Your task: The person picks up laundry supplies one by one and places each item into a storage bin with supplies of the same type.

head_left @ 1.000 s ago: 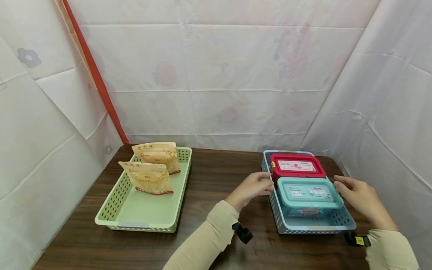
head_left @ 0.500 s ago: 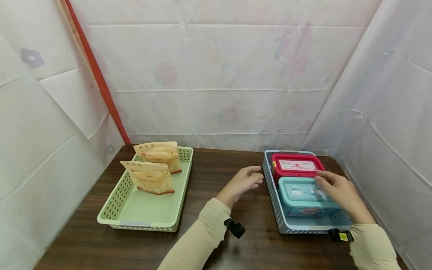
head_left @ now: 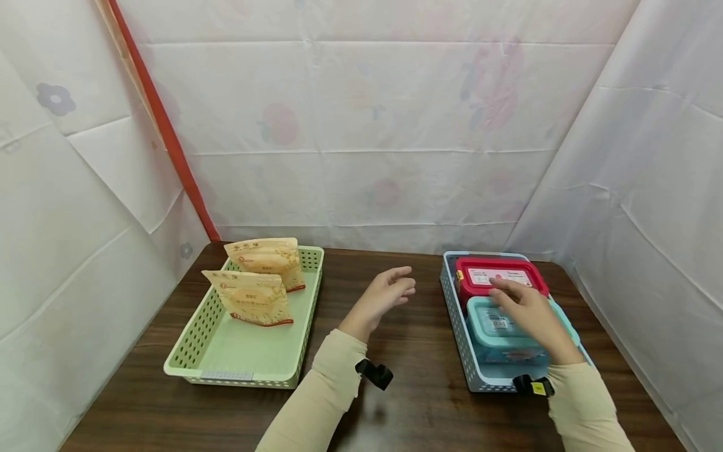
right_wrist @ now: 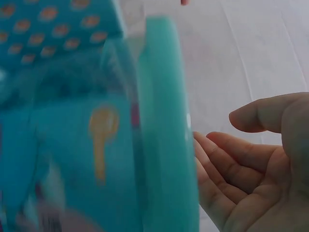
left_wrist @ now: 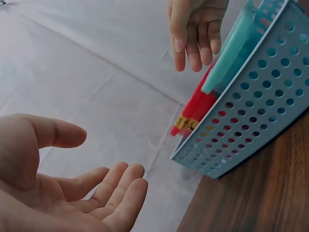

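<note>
My left hand (head_left: 384, 298) hovers over the table between two baskets, fingers loosely bent and nothing in them. In the left wrist view its thumb and fingers stand apart. My right hand (head_left: 528, 312) is above a teal lidded box (head_left: 488, 323), holding nothing; its fingers look relaxed in the right wrist view. That box and a red lidded box (head_left: 499, 263) behind it sit in a blue perforated basket (head_left: 460, 342). Part of the teal lid is hidden by the right hand.
At the left stands a green perforated basket (head_left: 243, 351). Two yellow pouches, a front pouch (head_left: 251, 298) and a back pouch (head_left: 271, 260), stand upright in it. The brown wooden table (head_left: 407, 408) meets white patterned cloth (head_left: 356, 125) at the back and sides.
Both hands have moved left. The left hand has left the blue basket's side; the right hand has come from its right edge to over the teal box. Boxes and pouches keep their places.
</note>
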`<state>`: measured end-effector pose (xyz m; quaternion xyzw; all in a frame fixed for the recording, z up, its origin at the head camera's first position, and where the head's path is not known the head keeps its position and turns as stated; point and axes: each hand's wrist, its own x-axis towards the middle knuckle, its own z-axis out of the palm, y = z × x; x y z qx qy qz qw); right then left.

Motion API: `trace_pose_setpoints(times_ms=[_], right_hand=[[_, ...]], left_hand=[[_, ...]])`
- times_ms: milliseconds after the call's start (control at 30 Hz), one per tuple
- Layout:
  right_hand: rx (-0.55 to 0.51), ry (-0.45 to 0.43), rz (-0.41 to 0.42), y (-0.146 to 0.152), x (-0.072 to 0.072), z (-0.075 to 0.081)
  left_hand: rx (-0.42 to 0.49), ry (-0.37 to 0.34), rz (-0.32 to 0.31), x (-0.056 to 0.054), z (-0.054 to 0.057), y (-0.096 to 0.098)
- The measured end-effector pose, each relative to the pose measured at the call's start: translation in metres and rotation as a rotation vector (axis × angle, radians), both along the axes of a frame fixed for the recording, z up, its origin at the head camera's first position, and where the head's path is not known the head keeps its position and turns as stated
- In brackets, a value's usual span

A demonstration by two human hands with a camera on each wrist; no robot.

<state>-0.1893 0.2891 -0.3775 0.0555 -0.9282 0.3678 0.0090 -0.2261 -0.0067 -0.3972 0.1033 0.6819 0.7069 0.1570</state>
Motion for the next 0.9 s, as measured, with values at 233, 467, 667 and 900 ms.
trace_pose_setpoints(times_ms=[233,467,667,900], right_hand=[[-0.114,0.008,0.017,-0.026,-0.007,-0.001],[-0.190,0.017,0.029,-0.051,-0.014,-0.005],[-0.258,0.026,0.054,-0.074,-0.017,-0.005],[-0.198,0.057,0.074,-0.094,-0.020,-0.007]], left_hand=[[-0.012,0.004,0.040,0.000,0.003,-0.017],[-0.025,0.025,0.094,0.000,0.003,-0.034],[-0.042,0.045,0.136,0.001,0.004,-0.046],[-0.137,0.097,0.188,0.001,0.005,-0.056]])
